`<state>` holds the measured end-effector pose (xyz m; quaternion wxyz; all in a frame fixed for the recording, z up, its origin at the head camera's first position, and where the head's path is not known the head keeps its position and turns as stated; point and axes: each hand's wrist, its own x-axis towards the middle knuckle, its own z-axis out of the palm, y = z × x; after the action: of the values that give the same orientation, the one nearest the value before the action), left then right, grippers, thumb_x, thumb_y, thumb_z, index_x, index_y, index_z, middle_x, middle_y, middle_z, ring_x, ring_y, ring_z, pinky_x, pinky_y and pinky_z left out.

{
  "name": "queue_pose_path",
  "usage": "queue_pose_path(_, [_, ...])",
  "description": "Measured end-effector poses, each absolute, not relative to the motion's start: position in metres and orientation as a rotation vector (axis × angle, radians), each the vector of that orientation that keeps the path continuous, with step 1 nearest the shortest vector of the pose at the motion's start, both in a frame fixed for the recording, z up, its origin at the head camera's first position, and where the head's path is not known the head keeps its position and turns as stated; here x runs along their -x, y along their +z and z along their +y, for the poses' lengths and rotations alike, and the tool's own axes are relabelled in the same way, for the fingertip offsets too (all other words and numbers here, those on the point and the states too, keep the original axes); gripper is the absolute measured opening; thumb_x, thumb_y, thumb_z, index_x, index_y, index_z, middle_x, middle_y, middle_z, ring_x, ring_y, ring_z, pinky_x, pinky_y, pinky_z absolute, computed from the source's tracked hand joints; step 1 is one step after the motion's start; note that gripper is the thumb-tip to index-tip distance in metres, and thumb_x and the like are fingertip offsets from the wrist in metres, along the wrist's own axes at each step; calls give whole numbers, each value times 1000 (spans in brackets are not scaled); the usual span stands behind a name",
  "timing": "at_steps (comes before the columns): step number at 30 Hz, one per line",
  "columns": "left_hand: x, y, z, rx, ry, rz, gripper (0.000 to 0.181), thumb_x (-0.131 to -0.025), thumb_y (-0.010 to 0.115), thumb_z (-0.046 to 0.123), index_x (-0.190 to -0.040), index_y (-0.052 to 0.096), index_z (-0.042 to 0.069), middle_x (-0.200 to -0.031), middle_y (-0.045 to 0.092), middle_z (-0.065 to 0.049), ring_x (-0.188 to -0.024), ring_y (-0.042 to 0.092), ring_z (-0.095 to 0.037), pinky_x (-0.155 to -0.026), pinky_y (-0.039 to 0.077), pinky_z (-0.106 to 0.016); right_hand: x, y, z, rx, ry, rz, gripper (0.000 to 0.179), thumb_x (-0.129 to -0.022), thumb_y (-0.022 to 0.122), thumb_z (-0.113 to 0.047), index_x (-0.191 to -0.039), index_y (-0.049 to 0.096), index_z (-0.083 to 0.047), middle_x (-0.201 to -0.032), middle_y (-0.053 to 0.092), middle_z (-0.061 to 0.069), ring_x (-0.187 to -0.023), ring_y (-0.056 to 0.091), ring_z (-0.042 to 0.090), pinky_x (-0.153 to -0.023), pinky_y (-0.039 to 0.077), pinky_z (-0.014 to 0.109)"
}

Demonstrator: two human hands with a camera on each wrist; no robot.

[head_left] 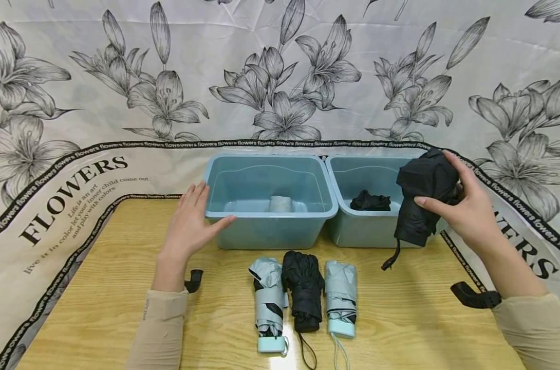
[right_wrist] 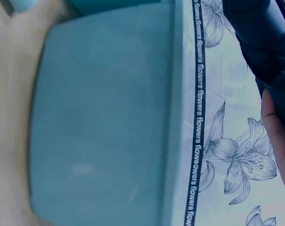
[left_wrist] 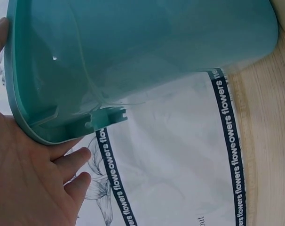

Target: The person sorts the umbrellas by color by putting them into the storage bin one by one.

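Note:
My right hand (head_left: 469,210) grips a black folded umbrella (head_left: 421,205), its wrist loop hanging down, over the right side of the right blue bin (head_left: 368,231). The right wrist view shows part of this umbrella (right_wrist: 269,52) at the upper right. Inside that bin lies another black folded item (head_left: 370,201), mostly hidden by the front wall. With fingers extended, my left hand (head_left: 187,226) rests at the left rim of the left blue bin (head_left: 271,234). A pale rolled item (head_left: 280,204) lies in this bin, its lower part hidden.
Three folded umbrellas lie side by side on the wooden table in front of the bins: a light blue one (head_left: 268,303), a black one (head_left: 304,293) and another light blue one (head_left: 341,293). Behind the bins hangs a flower-printed cloth (head_left: 280,67).

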<state>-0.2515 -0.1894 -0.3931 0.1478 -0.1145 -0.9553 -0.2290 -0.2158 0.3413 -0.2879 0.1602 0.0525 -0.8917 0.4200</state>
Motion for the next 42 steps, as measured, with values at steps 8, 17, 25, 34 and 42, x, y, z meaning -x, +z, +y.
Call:
queue_pose_path(8, [251,-393,-188,334,-656,-2744,112,-92,55,78,-162,26,-3,-171,20,-19,-159,13,-40,-130,10,-53,261,-261,352,-17,1215,-2462,98,-94,79,-24,-162,14,-51,-173,13,-3,-137,37,29,-98,44,20])
queue_pose_path(17, [251,-395,-190,315,-684,-2742,111,-91,57,78,-162,28,-2,-171,22,-19,-160,11,-37,-131,7,-50,312,-256,376,1,1166,-2517,98,-95,77,-32,-166,10,-45,-174,5,6,-158,9,36,-127,20,60])
queue_pose_path(25, [252,-392,-191,313,-670,-2758,112,-91,56,78,-163,25,-3,-172,20,-19,-160,10,-37,-131,8,-51,341,-288,395,-7,1121,-2602,101,-94,79,-33,-169,11,-33,-172,5,21,-155,9,49,-123,16,70])
queue_pose_path(34, [252,-394,-189,321,-670,-2766,112,-92,56,78,-162,25,-3,-172,19,-19,-160,9,-38,-131,8,-52,350,-319,404,-45,1041,-2778,106,-93,81,-25,-169,8,-20,-169,0,31,-146,16,64,-111,24,81])
queue_pose_path(42, [252,-394,-189,313,-666,-2762,111,-91,57,77,-162,26,-3,-171,20,-19,-160,8,-38,-131,8,-52,365,-334,408,-93,1069,-2941,109,-90,84,-21,-168,8,-12,-165,12,38,-139,28,65,-109,30,79])
